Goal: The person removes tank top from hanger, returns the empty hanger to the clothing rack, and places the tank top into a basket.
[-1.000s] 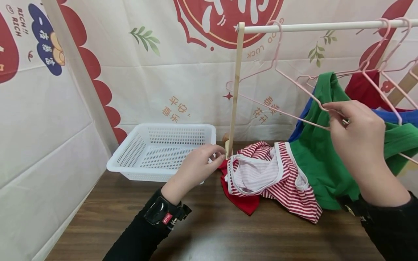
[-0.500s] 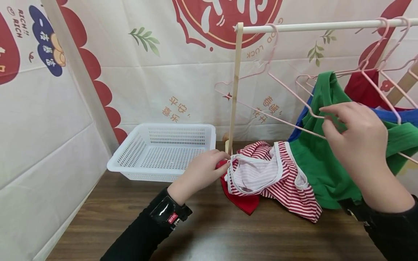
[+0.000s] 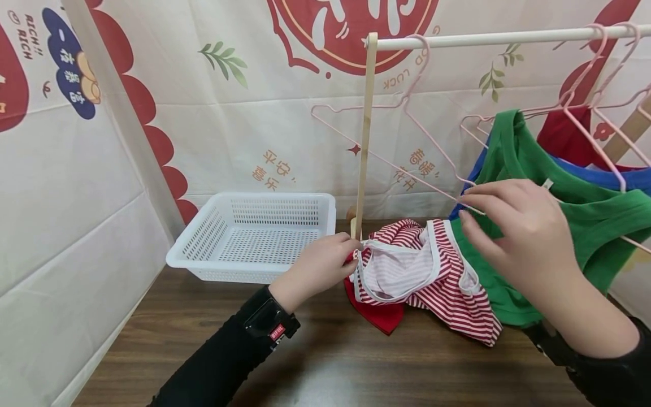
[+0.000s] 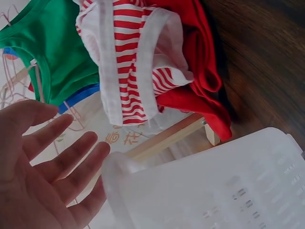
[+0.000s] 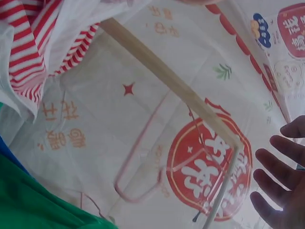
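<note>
A red-and-white striped garment (image 3: pixel 452 308) with white trim lies crumpled on the wooden table, over a red cloth (image 3: pixel 383 319). At its left edge is my left hand (image 3: pixel 322 265); the left wrist view shows its fingers loose and spread beside the white basket (image 4: pixel 190 181). My right hand (image 3: pixel 524 243) is beside the right end of a bare pink hanger (image 3: pixel 407 97) hooked on the rail. Its fingers look relaxed, and the right wrist view shows them spread with nothing gripped. Behind that hand hangs a green tank top (image 3: pixel 513 299).
The white rail (image 3: pixel 483 39) rests on a wooden post (image 3: pixel 367 124) beside the basket. More pink hangers (image 3: pixel 580 85) with blue and red clothes (image 3: pixel 564 133) hang at the right. A printed cloth backdrop (image 3: pixel 229 141) closes off the back and left.
My right hand has moved left, its pinch on the hanger loosened. The hanger has turned and shifted left. My left hand has moved right to the striped garment's edge.
</note>
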The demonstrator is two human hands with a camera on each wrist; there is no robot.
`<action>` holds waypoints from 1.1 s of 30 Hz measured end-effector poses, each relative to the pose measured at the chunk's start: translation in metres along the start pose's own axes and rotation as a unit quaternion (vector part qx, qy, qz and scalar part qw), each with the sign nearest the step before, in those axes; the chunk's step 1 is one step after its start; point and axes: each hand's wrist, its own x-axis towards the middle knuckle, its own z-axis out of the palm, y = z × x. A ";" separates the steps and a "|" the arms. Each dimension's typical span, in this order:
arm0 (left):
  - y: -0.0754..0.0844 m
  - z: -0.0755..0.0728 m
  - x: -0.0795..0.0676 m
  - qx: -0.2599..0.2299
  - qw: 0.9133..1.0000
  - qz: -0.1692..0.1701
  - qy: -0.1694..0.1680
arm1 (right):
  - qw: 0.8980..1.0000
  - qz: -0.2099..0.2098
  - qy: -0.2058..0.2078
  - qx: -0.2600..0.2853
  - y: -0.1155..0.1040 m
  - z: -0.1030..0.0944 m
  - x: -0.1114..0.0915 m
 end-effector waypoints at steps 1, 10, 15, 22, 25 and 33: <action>0.000 0.001 0.001 0.010 1.000 0.007 0.000 | 1.000 -0.012 -0.003 0.004 -0.001 0.002 -0.001; 0.002 0.008 0.011 0.119 0.992 0.033 -0.031 | 0.993 -0.090 -0.067 0.031 -0.003 0.028 -0.012; 0.001 0.016 0.016 0.187 0.980 0.048 -0.049 | 0.988 -0.094 -0.114 0.040 -0.001 0.043 -0.025; 0.000 0.026 0.018 0.196 0.976 0.041 -0.088 | 0.982 -0.095 -0.161 0.033 -0.002 0.059 -0.039; -0.001 0.029 0.019 0.222 0.970 0.041 -0.086 | 0.979 -0.095 -0.179 0.027 -0.002 0.064 -0.044; -0.001 0.023 0.022 0.214 0.973 0.040 -0.084 | 0.968 -0.071 -0.239 0.020 0.004 0.067 -0.060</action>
